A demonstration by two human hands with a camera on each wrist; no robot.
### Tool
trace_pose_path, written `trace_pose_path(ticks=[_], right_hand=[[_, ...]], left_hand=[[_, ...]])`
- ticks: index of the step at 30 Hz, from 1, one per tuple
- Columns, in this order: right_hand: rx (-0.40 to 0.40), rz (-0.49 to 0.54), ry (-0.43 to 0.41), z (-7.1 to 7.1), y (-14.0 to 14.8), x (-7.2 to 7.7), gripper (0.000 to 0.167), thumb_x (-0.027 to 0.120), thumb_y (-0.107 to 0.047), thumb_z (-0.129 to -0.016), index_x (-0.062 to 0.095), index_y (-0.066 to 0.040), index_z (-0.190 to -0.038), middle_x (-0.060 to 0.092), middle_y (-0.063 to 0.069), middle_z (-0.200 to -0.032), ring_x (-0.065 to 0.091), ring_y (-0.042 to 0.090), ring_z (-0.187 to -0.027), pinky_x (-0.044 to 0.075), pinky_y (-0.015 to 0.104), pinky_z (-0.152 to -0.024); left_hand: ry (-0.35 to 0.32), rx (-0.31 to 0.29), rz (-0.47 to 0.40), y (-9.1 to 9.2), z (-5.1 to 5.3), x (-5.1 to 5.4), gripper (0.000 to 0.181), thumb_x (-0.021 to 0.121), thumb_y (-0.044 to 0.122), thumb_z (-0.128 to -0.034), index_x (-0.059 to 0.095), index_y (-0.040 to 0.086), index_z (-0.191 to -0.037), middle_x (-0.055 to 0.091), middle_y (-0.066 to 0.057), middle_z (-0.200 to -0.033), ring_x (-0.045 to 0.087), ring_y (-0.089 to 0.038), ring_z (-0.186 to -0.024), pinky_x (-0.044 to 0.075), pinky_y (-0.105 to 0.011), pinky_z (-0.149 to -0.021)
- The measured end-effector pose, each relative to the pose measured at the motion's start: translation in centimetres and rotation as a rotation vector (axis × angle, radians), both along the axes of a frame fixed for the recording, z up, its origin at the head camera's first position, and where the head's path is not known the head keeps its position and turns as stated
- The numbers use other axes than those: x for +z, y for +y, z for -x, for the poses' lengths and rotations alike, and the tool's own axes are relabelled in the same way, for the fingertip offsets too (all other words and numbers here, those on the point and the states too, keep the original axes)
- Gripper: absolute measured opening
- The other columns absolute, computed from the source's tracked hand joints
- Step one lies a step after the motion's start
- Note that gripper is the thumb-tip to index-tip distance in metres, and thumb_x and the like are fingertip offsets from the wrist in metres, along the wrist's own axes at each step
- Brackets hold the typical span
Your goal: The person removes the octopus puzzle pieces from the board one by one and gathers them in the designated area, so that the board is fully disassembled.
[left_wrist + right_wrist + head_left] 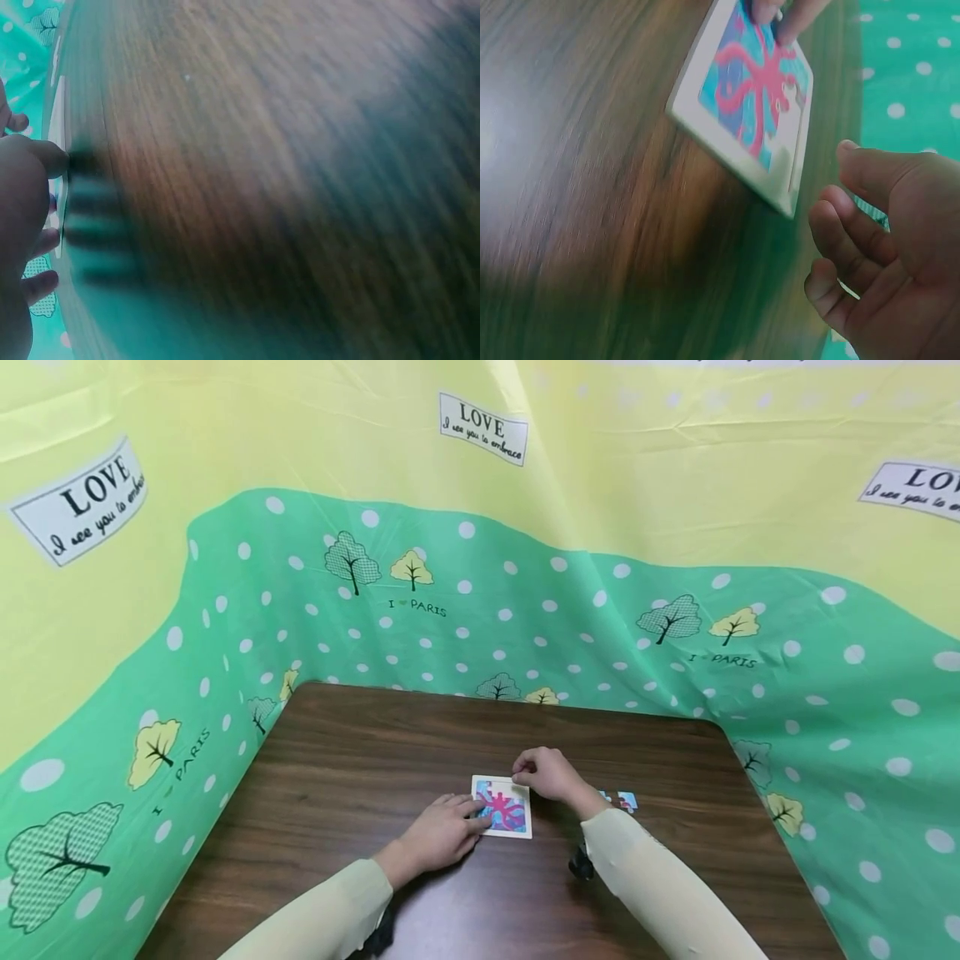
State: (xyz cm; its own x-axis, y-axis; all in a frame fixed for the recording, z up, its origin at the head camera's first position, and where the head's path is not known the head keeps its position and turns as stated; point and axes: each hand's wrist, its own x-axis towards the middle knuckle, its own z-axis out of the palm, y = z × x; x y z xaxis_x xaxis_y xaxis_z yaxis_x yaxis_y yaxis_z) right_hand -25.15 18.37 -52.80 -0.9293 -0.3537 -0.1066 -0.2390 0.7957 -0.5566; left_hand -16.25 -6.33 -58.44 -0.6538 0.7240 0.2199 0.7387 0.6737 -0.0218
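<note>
A square jigsaw puzzle [504,814] in a pale frame lies on the table, its picture a pink octopus-like figure on blue and purple. Along the far side and the corner toward my right hand, bare pale backing shows. My left hand [444,832] rests at the puzzle's left edge, fingertips touching its surface. Just beyond the puzzle's far right corner is my right hand [551,774], raised, with its fingers loosely bent. In the right wrist view, nothing shows between its thumb and fingers [851,240]. Loose puzzle pieces [627,801] lie right of the right wrist, partly hidden by it.
The dark wood-grain table [360,752] has a rounded far edge. A green and yellow printed cloth [450,577] hangs behind it and on both sides. Black wrist straps sit under the sleeves [660,877].
</note>
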Motion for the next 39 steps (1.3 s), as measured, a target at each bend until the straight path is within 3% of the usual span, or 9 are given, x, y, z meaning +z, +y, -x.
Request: trace_pose_path(ticks=[10,17,31,39], right_hand=[[0.050,0.042,-0.030,-0.3,-2.7,-0.2,0.005,0.078,-0.017,-0.091,0.077,-0.013,-0.094,0.070,-0.005,-0.081,0.061,0.010,-0.073,0.053,0.030,-0.069],[0.052,0.077,-0.085,-1.0,-4.0,0.1,0.008,0.074,-0.012,-0.093,0.076,-0.007,-0.099,0.073,0.002,-0.081,0.064,0.012,-0.066,0.053,0.029,-0.058],[0.049,0.076,-0.063,-1.1,-4.4,-0.5,0.007,0.077,-0.011,-0.089,0.076,-0.009,-0.096,0.071,-0.002,-0.080,0.061,0.010,-0.067,0.051,0.027,-0.060],[0.080,0.073,-0.089,-1.6,-4.4,-0.6,0.014,0.075,-0.011,-0.091,0.075,-0.006,-0.103,0.073,0.000,-0.085,0.063,0.010,-0.068,0.054,0.027,-0.059]], left_hand=[[-0.054,0.004,0.013,-0.1,-0.2,0.2,0.038,0.060,0.034,-0.1022,0.066,0.032,-0.139,0.059,-0.003,-0.147,0.057,-0.025,-0.134,0.050,-0.048,-0.108],[-0.069,0.020,0.017,0.1,-0.3,0.0,0.038,0.058,0.034,-0.1028,0.065,0.032,-0.140,0.057,-0.003,-0.150,0.055,-0.026,-0.138,0.049,-0.049,-0.110],[-0.069,0.023,0.033,0.2,-0.5,0.3,0.038,0.058,0.033,-0.1028,0.066,0.029,-0.139,0.058,-0.005,-0.148,0.056,-0.028,-0.137,0.048,-0.046,-0.111],[-0.070,0.018,0.028,0.2,-0.6,0.2,0.038,0.057,0.033,-0.1034,0.065,0.029,-0.140,0.058,-0.005,-0.149,0.055,-0.029,-0.137,0.048,-0.047,-0.111]])
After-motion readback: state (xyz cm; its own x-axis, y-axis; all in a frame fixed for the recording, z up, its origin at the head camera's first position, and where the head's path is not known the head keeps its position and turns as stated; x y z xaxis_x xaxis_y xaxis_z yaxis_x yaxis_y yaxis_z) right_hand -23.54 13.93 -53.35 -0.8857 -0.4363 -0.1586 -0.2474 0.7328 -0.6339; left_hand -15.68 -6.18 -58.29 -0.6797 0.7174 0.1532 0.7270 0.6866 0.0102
